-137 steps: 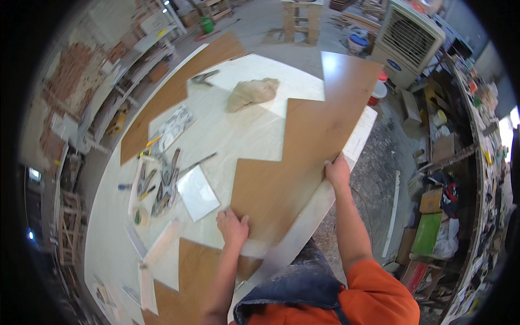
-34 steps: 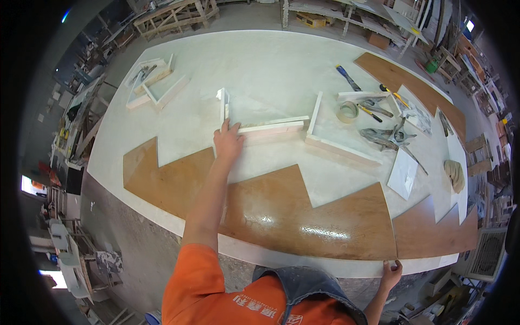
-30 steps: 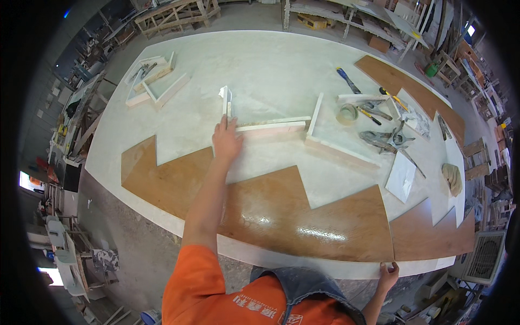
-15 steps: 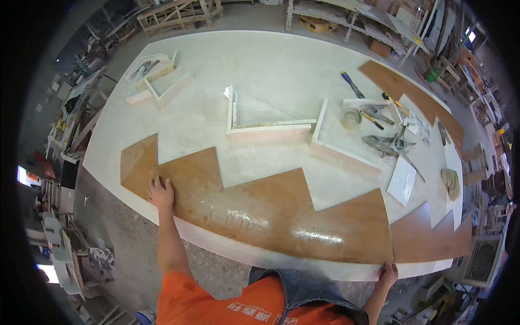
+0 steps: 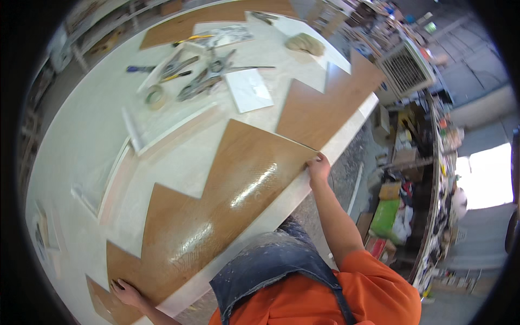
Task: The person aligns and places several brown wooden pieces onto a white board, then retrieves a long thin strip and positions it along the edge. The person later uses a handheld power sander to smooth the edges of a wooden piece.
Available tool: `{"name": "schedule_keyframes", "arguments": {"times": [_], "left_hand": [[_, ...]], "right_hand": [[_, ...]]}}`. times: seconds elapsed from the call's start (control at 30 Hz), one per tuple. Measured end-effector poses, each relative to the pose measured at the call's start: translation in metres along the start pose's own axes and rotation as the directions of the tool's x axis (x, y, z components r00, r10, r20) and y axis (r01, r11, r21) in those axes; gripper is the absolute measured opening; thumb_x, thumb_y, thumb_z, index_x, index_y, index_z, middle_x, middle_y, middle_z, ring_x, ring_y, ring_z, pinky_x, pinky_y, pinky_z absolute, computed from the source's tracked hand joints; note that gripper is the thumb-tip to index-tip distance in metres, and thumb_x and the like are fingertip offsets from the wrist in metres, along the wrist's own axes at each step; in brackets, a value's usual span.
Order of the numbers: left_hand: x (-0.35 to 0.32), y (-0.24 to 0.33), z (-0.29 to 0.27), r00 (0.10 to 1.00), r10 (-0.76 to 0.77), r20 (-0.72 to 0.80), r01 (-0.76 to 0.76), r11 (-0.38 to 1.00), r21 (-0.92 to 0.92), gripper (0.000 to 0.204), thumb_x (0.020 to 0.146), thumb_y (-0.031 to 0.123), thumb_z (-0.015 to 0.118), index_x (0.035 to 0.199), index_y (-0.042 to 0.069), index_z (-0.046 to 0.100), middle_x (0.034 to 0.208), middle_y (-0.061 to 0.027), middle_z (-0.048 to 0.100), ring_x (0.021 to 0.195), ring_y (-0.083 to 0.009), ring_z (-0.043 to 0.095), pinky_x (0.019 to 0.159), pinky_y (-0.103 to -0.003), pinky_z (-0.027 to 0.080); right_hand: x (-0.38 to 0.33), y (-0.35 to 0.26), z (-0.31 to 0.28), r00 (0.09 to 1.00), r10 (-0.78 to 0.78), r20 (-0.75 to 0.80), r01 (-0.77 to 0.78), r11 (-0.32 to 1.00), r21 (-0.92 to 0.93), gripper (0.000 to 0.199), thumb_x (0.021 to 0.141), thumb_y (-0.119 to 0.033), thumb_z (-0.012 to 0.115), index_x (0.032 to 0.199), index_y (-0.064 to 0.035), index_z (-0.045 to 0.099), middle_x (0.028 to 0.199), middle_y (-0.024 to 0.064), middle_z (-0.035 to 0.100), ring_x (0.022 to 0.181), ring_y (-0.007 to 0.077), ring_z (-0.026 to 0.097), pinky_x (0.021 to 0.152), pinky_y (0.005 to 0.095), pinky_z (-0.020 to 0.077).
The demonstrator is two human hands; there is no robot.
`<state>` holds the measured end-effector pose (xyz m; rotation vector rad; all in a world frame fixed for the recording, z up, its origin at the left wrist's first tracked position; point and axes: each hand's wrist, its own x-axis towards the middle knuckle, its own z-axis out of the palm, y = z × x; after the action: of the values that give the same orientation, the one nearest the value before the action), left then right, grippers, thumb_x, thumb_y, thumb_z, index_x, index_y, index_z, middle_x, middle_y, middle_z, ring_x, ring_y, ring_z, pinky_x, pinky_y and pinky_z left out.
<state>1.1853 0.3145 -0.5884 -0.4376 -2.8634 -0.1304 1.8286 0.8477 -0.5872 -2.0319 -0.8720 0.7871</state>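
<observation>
A large glossy brown panel with a zigzag, stair-stepped far edge lies on the white table, its curved edge toward me. My left hand rests on the panel's left end with the fingers laid out. At the right near corner, my right hand is closed with thumb and fingers pinching the panel's edge; the fingertips are partly hidden. A second zigzag brown panel lies against that end, with a thin seam between the two.
Beyond the panels lie metal clamps, a tape roll, a blue-handled brush, a white tile and a tan cloth. Angled white strips stand on the table. A cluttered shelf runs along the right.
The view has swung toward the right, so the table appears rotated. My left hand stays on the panel's left part and my right hand stays at its right near corner.
</observation>
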Motion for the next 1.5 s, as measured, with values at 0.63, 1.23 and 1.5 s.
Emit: {"name": "schedule_keyframes", "arguments": {"times": [0.63,1.23,1.5], "left_hand": [[0.073,0.167,0.042,0.953,0.301,-0.019,-0.300,0.942,-0.149,0.042,0.092,0.022,0.053,0.122,-0.005,0.064,0.118,-0.0272,0.060,0.107,-0.0440,0.058,0.095,-0.052,0.047],[0.003,0.117,-0.018,0.984,-0.171,0.042,0.169,0.985,0.043,0.056,0.099,0.039,0.055,0.127,-0.010,0.060,0.120,-0.0302,0.065,0.109,-0.0459,0.061,0.098,-0.051,0.048],[-0.044,-0.001,-0.009,0.720,-0.683,0.120,0.635,0.579,-0.512,0.057,0.094,0.037,0.062,0.124,-0.012,0.060,0.116,-0.0285,0.067,0.104,-0.0425,0.063,0.094,-0.050,0.050]], "right_hand": [[-0.009,0.009,-0.007,0.996,0.003,-0.094,-0.011,0.996,-0.088,0.058,0.075,-0.007,0.067,0.133,-0.0049,0.062,0.081,0.0090,0.067,0.075,0.0221,0.066,0.072,0.0367,0.0530],[-0.008,0.006,-0.018,0.995,-0.024,-0.098,0.017,0.997,-0.069,0.057,0.074,-0.005,0.066,0.132,-0.0045,0.062,0.076,0.0059,0.062,0.070,0.0186,0.062,0.068,0.0348,0.0515],[-0.006,0.001,-0.010,0.996,-0.015,-0.085,0.007,0.995,-0.097,0.059,0.074,-0.004,0.066,0.132,-0.0053,0.062,0.074,0.0050,0.061,0.070,0.0184,0.061,0.068,0.0347,0.0510]]}}
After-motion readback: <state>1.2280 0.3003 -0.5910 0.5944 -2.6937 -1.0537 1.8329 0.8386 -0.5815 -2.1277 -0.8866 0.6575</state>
